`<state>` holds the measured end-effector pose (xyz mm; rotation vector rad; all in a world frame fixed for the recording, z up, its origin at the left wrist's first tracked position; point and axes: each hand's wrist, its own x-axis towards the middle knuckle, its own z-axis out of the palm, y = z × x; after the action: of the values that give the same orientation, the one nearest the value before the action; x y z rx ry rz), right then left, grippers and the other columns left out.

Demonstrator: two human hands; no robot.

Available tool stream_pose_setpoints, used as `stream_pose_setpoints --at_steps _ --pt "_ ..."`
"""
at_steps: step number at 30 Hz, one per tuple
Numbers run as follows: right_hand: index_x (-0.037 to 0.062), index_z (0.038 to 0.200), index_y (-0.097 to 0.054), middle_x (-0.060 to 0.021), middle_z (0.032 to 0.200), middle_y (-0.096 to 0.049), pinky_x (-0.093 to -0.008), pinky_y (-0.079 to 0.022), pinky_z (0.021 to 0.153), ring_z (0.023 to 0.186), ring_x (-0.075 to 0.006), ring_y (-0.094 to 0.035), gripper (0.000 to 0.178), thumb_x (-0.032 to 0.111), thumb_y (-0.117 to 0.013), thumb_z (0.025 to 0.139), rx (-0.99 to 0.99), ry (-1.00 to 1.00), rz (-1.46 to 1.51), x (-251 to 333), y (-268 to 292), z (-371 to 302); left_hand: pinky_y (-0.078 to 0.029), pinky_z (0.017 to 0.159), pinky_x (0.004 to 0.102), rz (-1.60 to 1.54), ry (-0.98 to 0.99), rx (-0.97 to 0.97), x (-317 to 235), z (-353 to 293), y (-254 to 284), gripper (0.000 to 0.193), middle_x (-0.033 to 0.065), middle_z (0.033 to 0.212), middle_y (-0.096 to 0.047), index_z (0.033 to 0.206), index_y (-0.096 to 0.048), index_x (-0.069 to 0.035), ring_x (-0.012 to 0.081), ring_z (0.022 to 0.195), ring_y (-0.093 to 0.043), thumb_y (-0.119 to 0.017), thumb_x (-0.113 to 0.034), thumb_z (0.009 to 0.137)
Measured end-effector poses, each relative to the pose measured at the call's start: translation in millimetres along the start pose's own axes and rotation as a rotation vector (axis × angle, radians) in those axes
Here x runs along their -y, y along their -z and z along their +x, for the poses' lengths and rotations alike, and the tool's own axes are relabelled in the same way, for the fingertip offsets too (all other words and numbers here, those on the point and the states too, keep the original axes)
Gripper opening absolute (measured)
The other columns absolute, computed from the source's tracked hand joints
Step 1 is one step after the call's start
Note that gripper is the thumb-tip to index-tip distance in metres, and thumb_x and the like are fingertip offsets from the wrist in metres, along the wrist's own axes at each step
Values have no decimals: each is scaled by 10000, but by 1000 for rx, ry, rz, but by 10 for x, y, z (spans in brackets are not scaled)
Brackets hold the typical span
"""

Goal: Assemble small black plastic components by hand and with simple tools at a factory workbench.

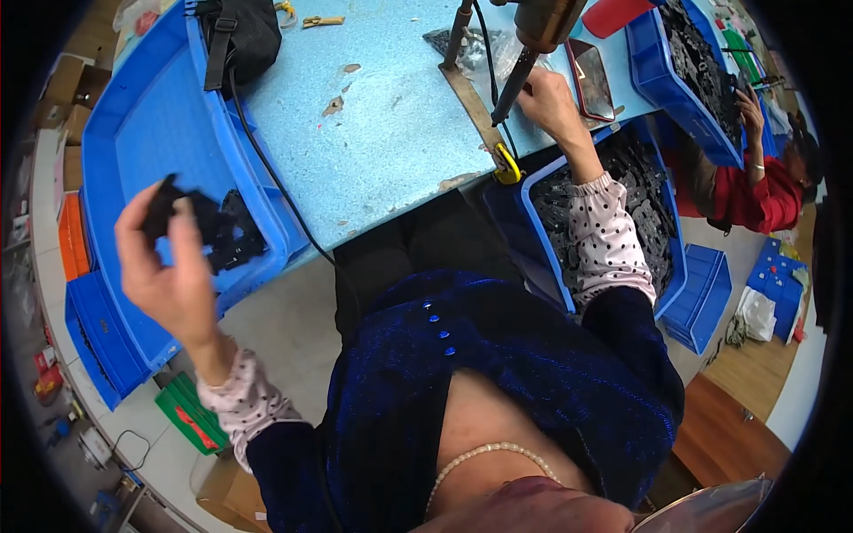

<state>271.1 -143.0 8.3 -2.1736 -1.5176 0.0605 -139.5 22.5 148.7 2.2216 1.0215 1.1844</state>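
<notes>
My left hand (pixel 173 275), slightly blurred, is closed around a black plastic part (pixel 188 213) above the near end of a large blue bin (pixel 138 133). More black parts (pixel 238 229) lie in the bin just beyond it. Over the light-blue table, my right hand (pixel 553 105) reaches beside a dark tool on a stand (pixel 542 25). Its fingers are curled together next to a clear plastic bag (pixel 505 51). What they hold, if anything, is hidden behind the tool's shaft.
Below my right forearm sits a blue crate of black parts (pixel 635 191); a similar crate (pixel 697 62) stands at the far right. A black bag (pixel 238 40) hangs over the left bin's edge. A black cable (pixel 275 182) crosses the table. A person in red sleeves (pixel 769 200) works at the right.
</notes>
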Motion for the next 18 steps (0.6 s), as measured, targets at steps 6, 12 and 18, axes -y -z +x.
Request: stream_pose_setpoints --at_steps 6,12,18 --pt "18 797 -641 -157 804 -632 -413 -490 671 764 -352 -621 94 112 -644 793 -14 73 -181 69 -60 27 -496 683 394 -51 -366 309 -493 -141 -1026 273 163 849 -601 1017 -603 -1 315 763 -609 -576 49 750" --pt "14 802 -629 -168 796 -623 -423 -490 673 756 -369 -612 84 97 -630 790 -139 155 -19 88 -47 72 -472 718 413 60 -268 453 -59 -336 -1958 334 162 940 -593 1096 -567 -23 345 842 -594 -645 -35 772" --pt "-1 847 -611 -201 807 -618 -433 -496 670 778 -400 -607 111 89 -616 783 -222 252 -95 -7 -173 349 -441 775 405 262 -296 426 -8 -535 -2016 422 157 1122 -553 1131 -555 -21 316 1000 -547 -720 -124 756"
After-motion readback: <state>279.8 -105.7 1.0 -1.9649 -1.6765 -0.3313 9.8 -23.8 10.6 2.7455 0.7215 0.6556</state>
